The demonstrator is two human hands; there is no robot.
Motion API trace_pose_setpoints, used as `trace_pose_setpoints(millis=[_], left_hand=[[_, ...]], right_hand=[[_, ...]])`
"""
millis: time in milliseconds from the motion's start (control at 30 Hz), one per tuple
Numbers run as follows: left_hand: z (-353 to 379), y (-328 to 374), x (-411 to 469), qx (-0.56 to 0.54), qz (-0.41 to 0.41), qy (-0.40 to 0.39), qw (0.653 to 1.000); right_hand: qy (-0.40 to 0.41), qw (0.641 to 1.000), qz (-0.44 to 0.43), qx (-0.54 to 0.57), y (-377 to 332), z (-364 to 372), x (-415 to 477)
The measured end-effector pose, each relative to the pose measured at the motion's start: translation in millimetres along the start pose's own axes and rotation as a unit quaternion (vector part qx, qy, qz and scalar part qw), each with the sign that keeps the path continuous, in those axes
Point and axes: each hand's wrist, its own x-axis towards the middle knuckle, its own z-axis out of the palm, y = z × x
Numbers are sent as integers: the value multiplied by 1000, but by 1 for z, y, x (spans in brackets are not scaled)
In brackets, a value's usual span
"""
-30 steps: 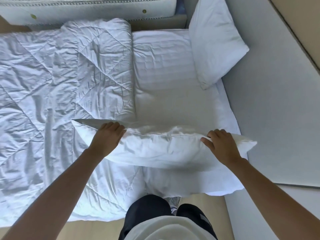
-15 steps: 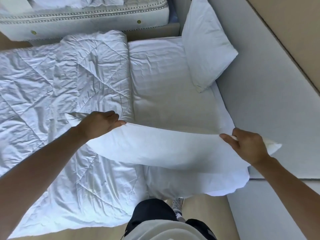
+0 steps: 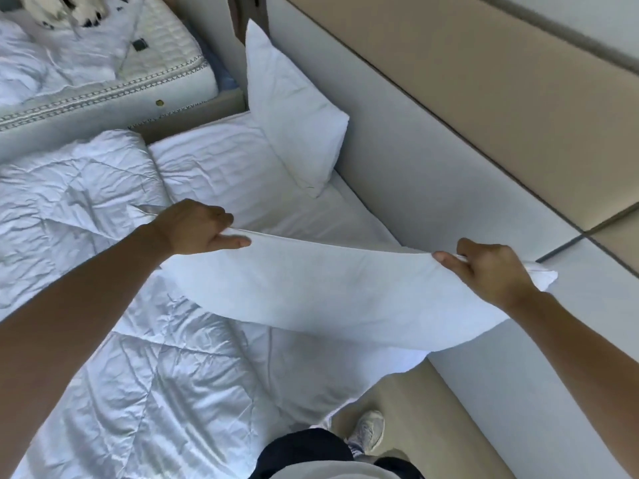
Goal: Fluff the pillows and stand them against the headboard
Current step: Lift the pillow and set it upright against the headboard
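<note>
I hold a white pillow point(image 3: 332, 292) in the air above the bed's near edge, stretched flat between both hands. My left hand point(image 3: 197, 224) grips its left end, fingers curled over the top seam. Its right end is gripped by my right hand point(image 3: 491, 267), close to the grey headboard point(image 3: 432, 188). A second white pillow point(image 3: 290, 108) stands upright against the headboard at the far side of the bed. The white sheet point(image 3: 221, 171) between the two pillows lies bare.
A crumpled white quilted duvet point(image 3: 90, 236) covers the left part of the bed. Beyond it stands another mattress point(image 3: 114, 95) with bedding. A beige wall panel point(image 3: 484, 81) rises above the headboard. My legs and a shoe point(image 3: 370, 426) are on the floor at the bed's edge.
Both hands have lifted the pillow off the bed and pulled it wider and flatter, shifting it right toward the headboard. The view has turned right.
</note>
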Motion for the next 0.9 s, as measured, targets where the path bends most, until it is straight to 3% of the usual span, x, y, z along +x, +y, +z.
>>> trace_pose_setpoints(millis=[333,633,900], left_hand=[[28,-16,132,-12,22,8,1000],[72,-31,248,-12,44,-65,997],[153,-45,364,-60,161,-38,984]], right_hand=[[2,995,98,-9,41,-30,-21],[34,979,198,-18,54,-25,-21],[19,951,308,-32,62,21,-25]])
